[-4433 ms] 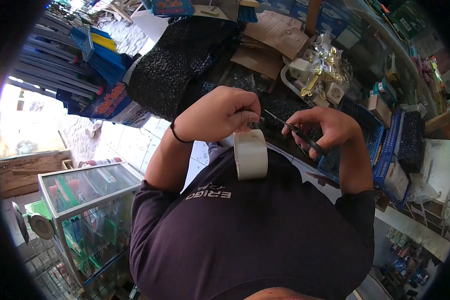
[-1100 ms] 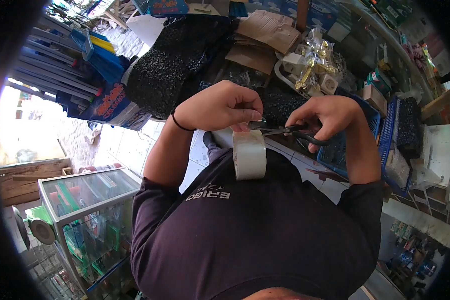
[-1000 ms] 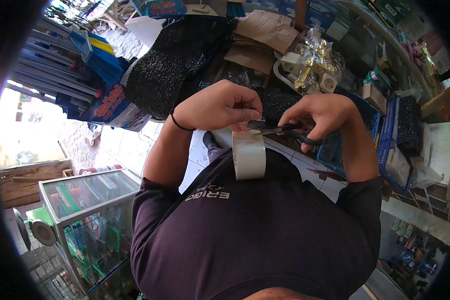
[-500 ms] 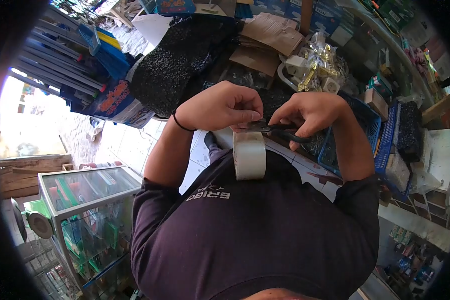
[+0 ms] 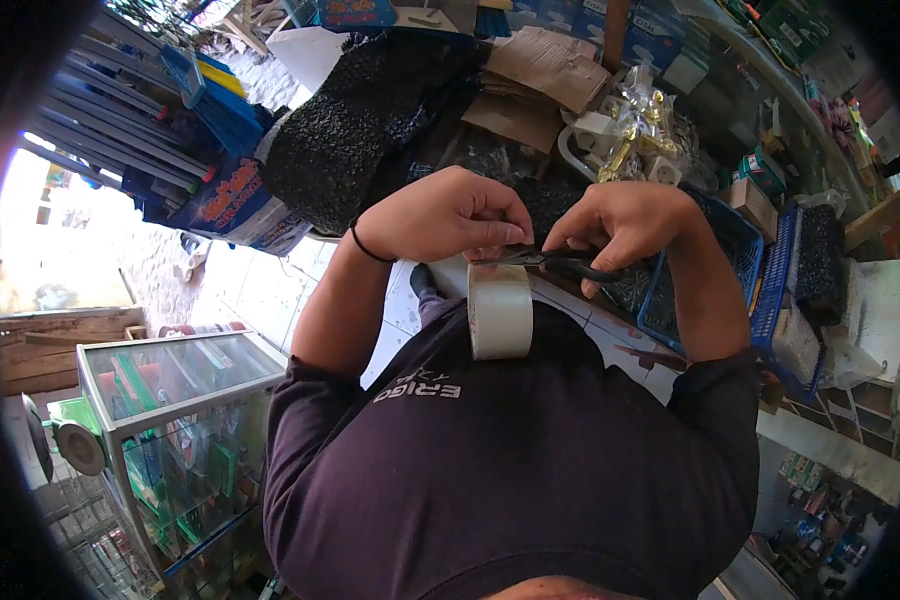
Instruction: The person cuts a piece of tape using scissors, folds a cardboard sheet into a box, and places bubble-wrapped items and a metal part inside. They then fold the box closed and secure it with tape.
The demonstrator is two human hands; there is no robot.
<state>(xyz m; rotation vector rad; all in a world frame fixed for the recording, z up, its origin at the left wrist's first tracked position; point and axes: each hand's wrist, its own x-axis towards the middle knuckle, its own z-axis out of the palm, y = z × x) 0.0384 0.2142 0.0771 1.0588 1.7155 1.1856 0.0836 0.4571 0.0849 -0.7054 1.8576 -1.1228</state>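
Note:
A wide roll of packing tape (image 5: 501, 318) hangs in front of my dark shirt, its pale wound face towards me. Just above it, my left hand (image 5: 457, 215) is closed in a pinch at the tape's free end; the fingertips partly hide the strip. My right hand (image 5: 625, 232) grips a pair of scissors (image 5: 567, 264) by the dark handles. Their blades point left, lying across the top of the roll and close under my left fingertips.
Beyond my hands lie black textured sheeting (image 5: 360, 130), flattened cardboard (image 5: 548, 68) and bagged gold-coloured fittings (image 5: 648, 130). Blue baskets (image 5: 712, 235) stand at right. A glass display case (image 5: 185, 370) is at lower left, with broom-like blue bristles (image 5: 225, 110) above.
Both hands have shifted very slightly to the right. The scissor blades now look closer together over the roll's top edge. The tape roll hangs almost unmoved.

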